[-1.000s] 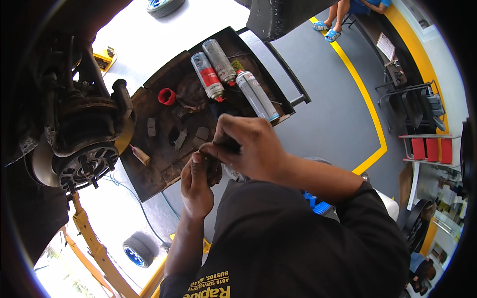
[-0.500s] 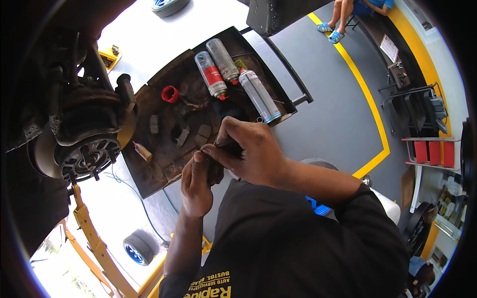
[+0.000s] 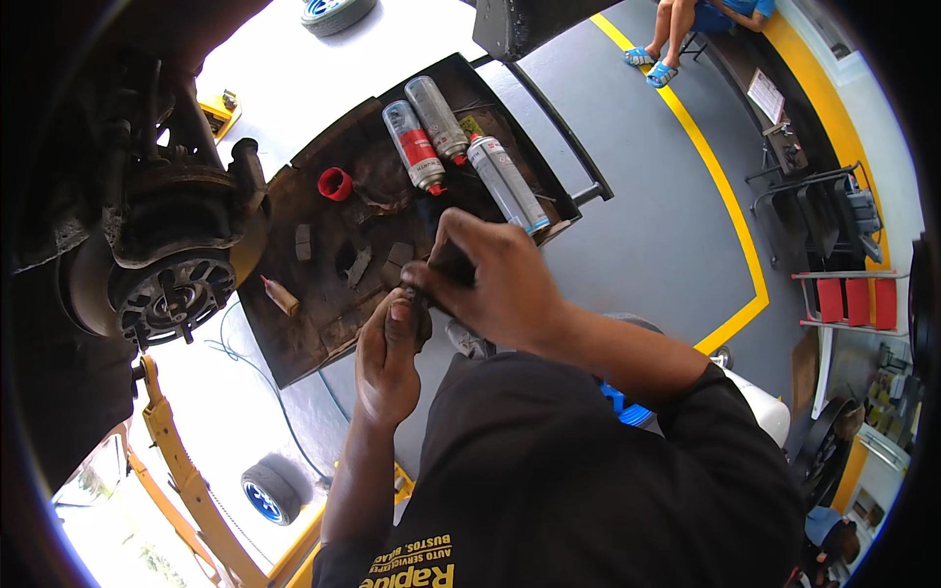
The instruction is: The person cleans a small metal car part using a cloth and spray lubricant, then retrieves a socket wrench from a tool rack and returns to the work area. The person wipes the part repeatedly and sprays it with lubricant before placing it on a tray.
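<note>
Close together in front of my chest, my left hand (image 3: 387,353) and my right hand (image 3: 505,284) meet at the fingertips. My left fingers are wrapped round a small dark part, mostly hidden by the hand, with the thumb on top. Thumb and forefinger of my right hand pinch at its upper end; what they hold is too covered to make out. Just beyond, on the dark cart top (image 3: 294,338), lie several brake pads (image 3: 304,242) and a small bottle with a red tip (image 3: 280,297).
Spray cans (image 3: 414,147) lie on the cart beside a red cap (image 3: 335,183). A wheel hub with brake disc (image 3: 176,299) hangs at left above a yellow jack stand (image 3: 176,441). A tyre (image 3: 272,493) rests on the floor. A seated person's legs (image 3: 671,34) show far right.
My right hand has shifted slightly up and left, its pinch now over my left thumb tip. A greyish thing below the right hand has come more into view.
</note>
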`<state>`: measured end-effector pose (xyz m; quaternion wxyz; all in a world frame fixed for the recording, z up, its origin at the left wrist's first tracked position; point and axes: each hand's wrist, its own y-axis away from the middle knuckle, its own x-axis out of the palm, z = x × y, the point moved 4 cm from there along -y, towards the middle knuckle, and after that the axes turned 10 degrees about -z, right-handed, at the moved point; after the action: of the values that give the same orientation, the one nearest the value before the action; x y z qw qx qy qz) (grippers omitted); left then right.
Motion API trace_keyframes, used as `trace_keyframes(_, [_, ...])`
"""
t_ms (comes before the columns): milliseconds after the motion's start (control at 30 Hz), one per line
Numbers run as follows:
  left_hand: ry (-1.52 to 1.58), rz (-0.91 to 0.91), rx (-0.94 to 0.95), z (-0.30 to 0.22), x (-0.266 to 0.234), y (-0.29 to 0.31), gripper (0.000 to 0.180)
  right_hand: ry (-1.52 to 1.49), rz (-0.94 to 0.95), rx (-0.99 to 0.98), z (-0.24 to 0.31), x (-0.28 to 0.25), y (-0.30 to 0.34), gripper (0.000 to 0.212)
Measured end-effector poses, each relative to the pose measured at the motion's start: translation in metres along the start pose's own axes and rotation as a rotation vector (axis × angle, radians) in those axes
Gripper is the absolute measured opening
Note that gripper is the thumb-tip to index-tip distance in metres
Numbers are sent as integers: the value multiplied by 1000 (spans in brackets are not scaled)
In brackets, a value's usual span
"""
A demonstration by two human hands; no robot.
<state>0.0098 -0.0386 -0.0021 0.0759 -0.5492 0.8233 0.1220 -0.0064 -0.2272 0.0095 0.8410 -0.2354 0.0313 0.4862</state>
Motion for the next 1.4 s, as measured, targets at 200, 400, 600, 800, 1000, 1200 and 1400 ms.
trace_keyframes(200, [-117,-34,11,11,-4,4,48,64,30,-5,5,-1,4,35])
trace_keyframes(400, [-228,-90,3,15,-1,8,49,63,44,24,4,-2,9,37])
trace_keyframes(600, [-117,-70,-13,6,4,8,45,70,21,31,-3,-1,8,37])
trace_keyframes(800, [160,-8,-131,5,11,6,48,26,42,-81,2,1,19,37])
trace_keyframes(1000, [416,-1,-314,10,16,7,50,30,-55,19,-5,-5,13,37])
trace_keyframes(1200, [539,-3,-429,11,18,5,46,27,-54,-71,5,-7,13,36])
trace_keyframes(1400, [701,75,-492,12,20,8,47,18,-63,-85,0,-4,20,36])
